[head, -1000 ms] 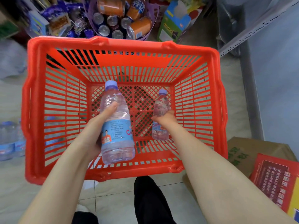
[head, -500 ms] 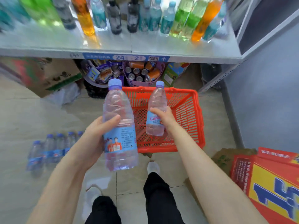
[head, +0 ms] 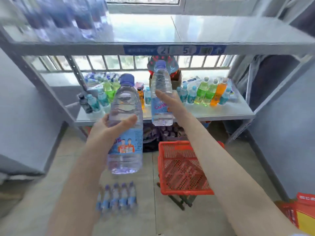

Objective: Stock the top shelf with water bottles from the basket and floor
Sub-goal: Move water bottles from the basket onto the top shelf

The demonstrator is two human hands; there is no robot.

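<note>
My left hand grips a clear water bottle with a blue cap and blue label, held upright in front of me. My right hand grips a second water bottle, further out and higher, below the top shelf's edge. The grey top shelf spans the upper view; blurred bottles stand on its left part. The red basket sits on the floor under my right forearm. Several water bottles stand in a row on the floor below my left hand.
A lower shelf holds green, orange and teal drink bottles. Grey walls flank both sides, and shelf posts rise at left and right. A red and yellow box lies at the bottom right. Dark bagged goods sit under the lower shelf.
Both hands lifted their bottles out of the basket and upward. My view rose from the basket to the shelves, so the top shelf is in sight.
</note>
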